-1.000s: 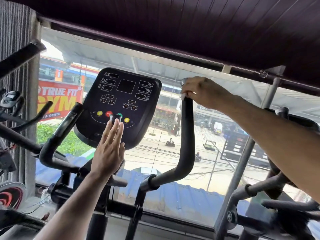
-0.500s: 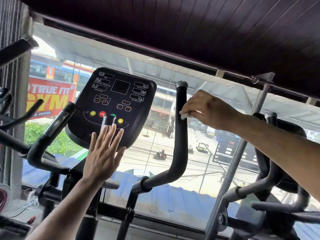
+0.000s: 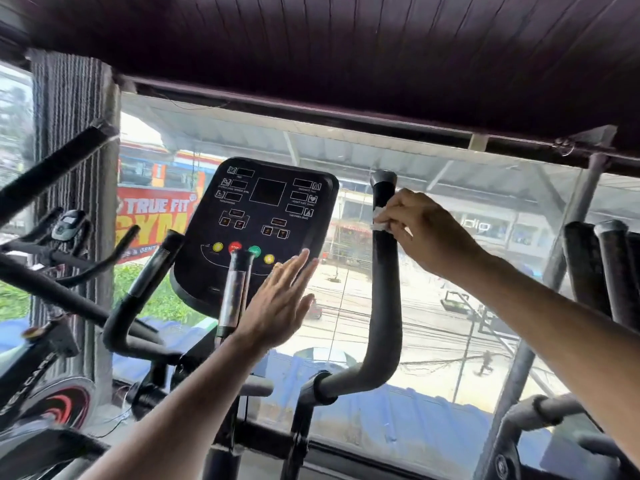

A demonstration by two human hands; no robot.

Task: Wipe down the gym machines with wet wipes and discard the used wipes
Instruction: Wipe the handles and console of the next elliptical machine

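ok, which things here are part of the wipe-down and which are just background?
In the job: white wipe gripped by right hand, upright handlebar, console, left hand.

Bystanders: spin bike, neighbouring machine's foam grips, gym banner.

Right hand (image 3: 426,230) pinches white wipe (image 3: 381,221) against upright handlebar (image 3: 386,271) at 2 o'clock; left hand (image 3: 277,303) flat, fingers straight, at console (image 3: 263,216) lower edge, centre
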